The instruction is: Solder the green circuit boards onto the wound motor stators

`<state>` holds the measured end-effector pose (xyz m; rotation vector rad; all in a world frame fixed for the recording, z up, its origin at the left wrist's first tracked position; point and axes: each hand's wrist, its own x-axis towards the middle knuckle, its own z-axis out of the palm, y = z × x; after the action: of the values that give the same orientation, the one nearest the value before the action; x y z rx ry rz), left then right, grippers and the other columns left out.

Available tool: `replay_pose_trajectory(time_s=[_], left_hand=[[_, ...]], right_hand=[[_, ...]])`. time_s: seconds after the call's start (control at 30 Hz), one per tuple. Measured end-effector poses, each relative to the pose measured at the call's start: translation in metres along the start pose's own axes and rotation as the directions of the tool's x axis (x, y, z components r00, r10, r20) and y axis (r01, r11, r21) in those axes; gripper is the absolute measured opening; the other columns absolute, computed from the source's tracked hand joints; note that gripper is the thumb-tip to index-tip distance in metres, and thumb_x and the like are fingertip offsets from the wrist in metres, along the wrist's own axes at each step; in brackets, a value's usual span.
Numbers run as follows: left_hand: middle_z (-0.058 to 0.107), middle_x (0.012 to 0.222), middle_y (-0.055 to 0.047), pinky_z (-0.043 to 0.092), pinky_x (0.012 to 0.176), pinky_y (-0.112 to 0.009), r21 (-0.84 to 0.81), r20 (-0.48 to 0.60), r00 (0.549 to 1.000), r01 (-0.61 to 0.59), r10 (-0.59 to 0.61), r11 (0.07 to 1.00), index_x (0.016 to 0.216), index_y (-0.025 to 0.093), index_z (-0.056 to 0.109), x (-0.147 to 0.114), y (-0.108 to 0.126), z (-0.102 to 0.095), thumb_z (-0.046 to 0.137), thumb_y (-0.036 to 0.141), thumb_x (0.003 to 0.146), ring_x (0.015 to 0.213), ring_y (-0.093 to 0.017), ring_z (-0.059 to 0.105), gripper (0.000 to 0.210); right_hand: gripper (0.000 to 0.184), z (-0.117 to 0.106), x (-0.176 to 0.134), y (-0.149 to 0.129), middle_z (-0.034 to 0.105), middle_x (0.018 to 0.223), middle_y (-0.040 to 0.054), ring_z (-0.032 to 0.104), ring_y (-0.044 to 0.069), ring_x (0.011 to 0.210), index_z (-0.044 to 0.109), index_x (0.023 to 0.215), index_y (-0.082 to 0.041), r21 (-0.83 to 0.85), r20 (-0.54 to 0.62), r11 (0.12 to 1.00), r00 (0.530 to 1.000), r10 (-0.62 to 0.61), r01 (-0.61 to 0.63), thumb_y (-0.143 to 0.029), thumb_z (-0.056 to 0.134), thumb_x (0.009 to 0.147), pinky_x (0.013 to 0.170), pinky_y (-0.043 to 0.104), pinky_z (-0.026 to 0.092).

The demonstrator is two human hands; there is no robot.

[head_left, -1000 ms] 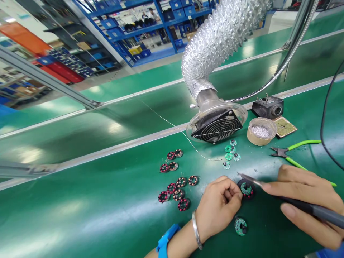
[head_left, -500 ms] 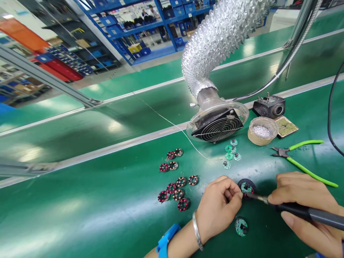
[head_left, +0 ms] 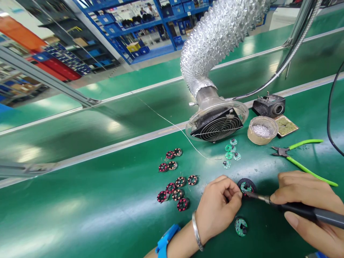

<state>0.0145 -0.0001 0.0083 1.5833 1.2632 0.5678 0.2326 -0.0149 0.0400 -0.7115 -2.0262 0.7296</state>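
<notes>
My right hand [head_left: 309, 204] grips a soldering iron [head_left: 301, 210] by its dark handle. Its metal tip reaches the lower edge of a round green circuit board [head_left: 246, 187], which sits in a black ring [head_left: 254, 185] on the bench. At the left side of that board, my left hand [head_left: 221, 200] is closed, thumb and forefinger pinched together. Whatever lies between those fingertips is too small to make out. A second round board with a black part [head_left: 241, 227] lies just below, close to the left hand.
Several wound copper coils [head_left: 177, 194] lie left of my hands. Small green boards [head_left: 228, 155] are scattered below a fume extractor [head_left: 217, 125]. To the right are a tub of metal bits [head_left: 262, 132], a sponge tray [head_left: 286, 126], an iron holder [head_left: 268, 106] and green-handled cutters [head_left: 282, 152].
My right hand and the soldering iron have shifted very slightly to the right. The tip stays at the board's lower edge, and my left hand keeps its pinch there.
</notes>
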Motion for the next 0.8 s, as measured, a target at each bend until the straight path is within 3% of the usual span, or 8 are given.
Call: replay_pose_trajectory(time_s=[0.17, 0.33, 0.53, 0.67, 0.8], left_hand=[[0.053, 0.066, 0.002, 0.037, 0.048, -0.019, 0.007, 0.006, 1.0, 0.01, -0.01, 1.0, 0.067, 0.016, 0.06, 0.0, -0.001, 0.0, 0.056, 0.013, 0.075, 0.052, -0.008, 0.047, 0.01], [0.051, 0.068, 0.002, 0.036, 0.047, -0.02, 0.03, 0.043, 0.999, 0.028, -0.029, 0.999, 0.072, 0.017, 0.058, 0.0, 0.003, -0.002, 0.058, 0.013, 0.074, 0.05, -0.008, 0.046, 0.004], [0.05, 0.08, 0.002, 0.037, 0.056, -0.026, 0.301, 0.066, 0.995, -0.097, 0.08, 0.949, 0.09, 0.018, 0.058, 0.006, 0.008, -0.002, 0.078, 0.016, 0.064, 0.059, -0.011, 0.046, 0.033], [0.051, 0.078, 0.001, 0.039, 0.061, -0.026, 0.228, 0.196, 0.963, -0.228, 0.185, 0.947, 0.088, 0.018, 0.064, 0.021, 0.004, -0.009, 0.081, 0.022, 0.069, 0.069, -0.015, 0.047, 0.025], [0.052, 0.08, 0.0, 0.04, 0.063, -0.024, 0.127, 0.338, 0.903, -0.325, 0.267, 0.937, 0.088, 0.018, 0.067, 0.033, 0.002, -0.019, 0.077, 0.016, 0.073, 0.07, -0.014, 0.047, 0.018]], right_hand=[[0.033, -0.01, -0.004, -0.006, 0.061, 0.074, 0.0039, 0.058, 0.019, 0.061, 0.056, 0.108, -0.02, -0.109, -0.019, 0.99, 0.996, 0.086, -0.087, -0.007, 0.049, 0.079, 0.052, 0.033, 0.044], [0.035, -0.009, -0.006, 0.0, 0.064, 0.079, 0.0051, 0.062, 0.02, 0.067, 0.057, 0.113, -0.019, -0.133, -0.115, 0.99, 0.993, 0.038, -0.053, -0.009, 0.052, 0.08, 0.058, 0.035, 0.05], [0.036, 0.01, -0.003, 0.021, 0.063, 0.068, -0.0022, 0.059, 0.012, 0.051, 0.057, 0.123, -0.023, -0.165, -0.287, 0.982, 0.957, 0.043, -0.094, -0.011, 0.052, 0.089, 0.048, 0.023, 0.048], [0.023, 0.022, 0.004, 0.026, 0.067, 0.078, -0.0002, 0.059, 0.011, 0.059, 0.059, 0.109, -0.021, -0.188, -0.196, 0.98, 0.98, 0.03, -0.068, -0.009, 0.052, 0.09, 0.054, 0.022, 0.049], [0.024, 0.03, 0.007, 0.026, 0.064, 0.076, 0.0003, 0.049, 0.013, 0.061, 0.055, 0.107, -0.019, -0.207, -0.1, 0.977, 0.995, 0.024, -0.045, -0.005, 0.052, 0.087, 0.057, 0.026, 0.043]])
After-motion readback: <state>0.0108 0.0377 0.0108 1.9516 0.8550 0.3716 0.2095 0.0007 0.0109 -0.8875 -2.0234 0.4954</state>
